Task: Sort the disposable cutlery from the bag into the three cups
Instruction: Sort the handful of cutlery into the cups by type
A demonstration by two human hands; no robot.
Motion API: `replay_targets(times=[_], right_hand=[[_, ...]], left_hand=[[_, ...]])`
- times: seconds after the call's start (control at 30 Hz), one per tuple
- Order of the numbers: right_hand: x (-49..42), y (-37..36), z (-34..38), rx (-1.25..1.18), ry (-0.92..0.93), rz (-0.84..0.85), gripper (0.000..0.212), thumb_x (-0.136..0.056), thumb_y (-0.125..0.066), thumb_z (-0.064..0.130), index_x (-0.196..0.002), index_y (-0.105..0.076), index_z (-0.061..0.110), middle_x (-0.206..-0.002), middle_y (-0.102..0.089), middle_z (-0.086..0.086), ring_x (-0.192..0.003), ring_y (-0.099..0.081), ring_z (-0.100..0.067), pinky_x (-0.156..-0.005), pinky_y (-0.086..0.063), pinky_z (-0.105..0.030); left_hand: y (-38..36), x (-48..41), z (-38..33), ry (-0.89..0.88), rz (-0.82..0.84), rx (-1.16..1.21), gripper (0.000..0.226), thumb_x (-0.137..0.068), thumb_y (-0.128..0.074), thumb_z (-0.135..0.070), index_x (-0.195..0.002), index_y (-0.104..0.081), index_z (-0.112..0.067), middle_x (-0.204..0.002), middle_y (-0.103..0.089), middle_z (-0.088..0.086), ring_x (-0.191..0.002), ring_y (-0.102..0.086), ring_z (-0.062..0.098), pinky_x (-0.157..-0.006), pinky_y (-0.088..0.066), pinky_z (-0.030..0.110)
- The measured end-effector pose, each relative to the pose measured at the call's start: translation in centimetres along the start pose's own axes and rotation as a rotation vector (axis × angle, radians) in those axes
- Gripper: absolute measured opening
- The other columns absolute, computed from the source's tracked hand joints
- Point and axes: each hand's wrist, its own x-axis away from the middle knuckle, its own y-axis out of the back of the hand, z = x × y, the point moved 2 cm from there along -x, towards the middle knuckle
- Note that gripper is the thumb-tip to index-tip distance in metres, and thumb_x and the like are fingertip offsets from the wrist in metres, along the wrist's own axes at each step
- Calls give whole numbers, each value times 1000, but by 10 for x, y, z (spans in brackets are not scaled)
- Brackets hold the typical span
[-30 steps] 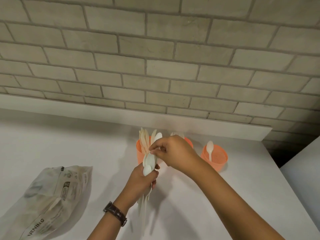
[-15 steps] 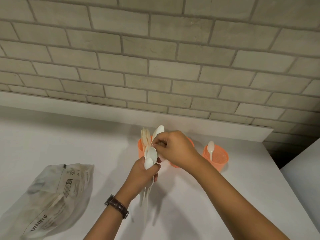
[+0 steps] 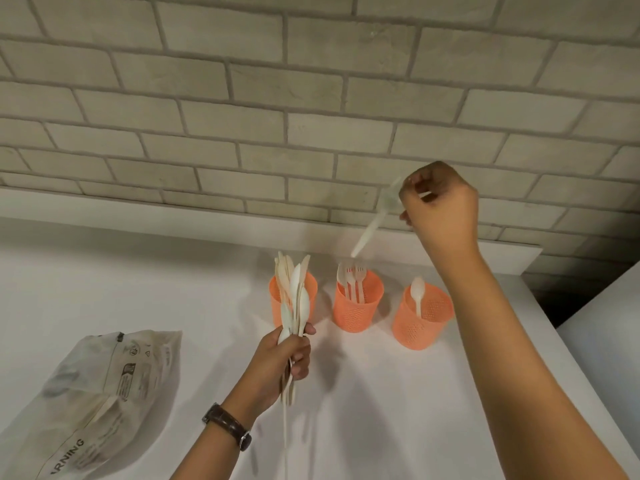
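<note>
We are judging the sorting barely begun: our left hand is gripping a thick cutlery bundle, our right hand is pinching 1 blurred utensil above the 3 cups, which are holding few pieces.

**Plain indoor counter**

A pale brick wall fills the frame's upper half. A smooth white counter with a raised back ledge spans the lower half. Kitchen or workroom cannot be told.

Blurred spoon — in right hand
</note>
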Motion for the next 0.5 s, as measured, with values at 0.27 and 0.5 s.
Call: replay_targets(times=[0.27, 0.5], right_hand=[[45, -51, -92, 416, -211, 436, 29, -84, -60, 13, -113, -61, 13, -105, -69, -7, -94, -64, -27, -75, -43, -25], [81, -51, -48, 3, -290, 474, 12, -82, -66, 15, -77, -66, 26, -79, -67, 5, -59, -57, -11, -68, -53, -36]], left_hand=[[1, -2, -5, -2, 23, 20, 18, -71, -50, -8, -88, -54, -6, -51, -33, -1, -39, -30, 11, -40, -29, 20], [-2, -2, -5, -39, 15, -124, 22, -70, -50, -9, -90, -58, -5, -51, -40, -1, -42, -33, 14, -44, -29, 22]])
